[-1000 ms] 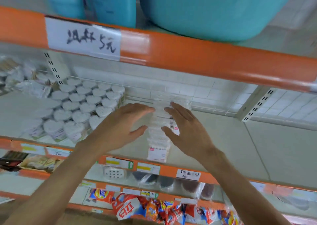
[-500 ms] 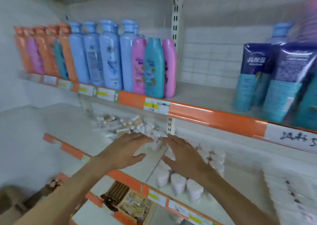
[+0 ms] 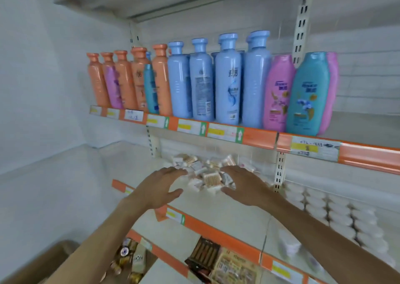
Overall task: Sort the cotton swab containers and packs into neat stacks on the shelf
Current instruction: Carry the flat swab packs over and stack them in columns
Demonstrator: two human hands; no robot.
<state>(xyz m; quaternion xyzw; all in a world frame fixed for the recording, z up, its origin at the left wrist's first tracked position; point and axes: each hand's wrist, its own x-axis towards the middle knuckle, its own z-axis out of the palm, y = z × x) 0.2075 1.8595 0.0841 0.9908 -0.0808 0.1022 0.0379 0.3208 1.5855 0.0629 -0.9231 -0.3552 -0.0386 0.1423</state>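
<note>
Both hands nearer than before, left hand (image 3: 159, 187) and right hand (image 3: 242, 185) in wide grip flanking swab packs (image 3: 207, 171).

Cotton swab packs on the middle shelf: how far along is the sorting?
Done: the white round containers at the right already stand in neat rows. In hand: nothing yet; the left hand and right hand are open, one on each side of the loose pile of swab packs. Left: that whole pile lies jumbled and needs stacking.
</note>
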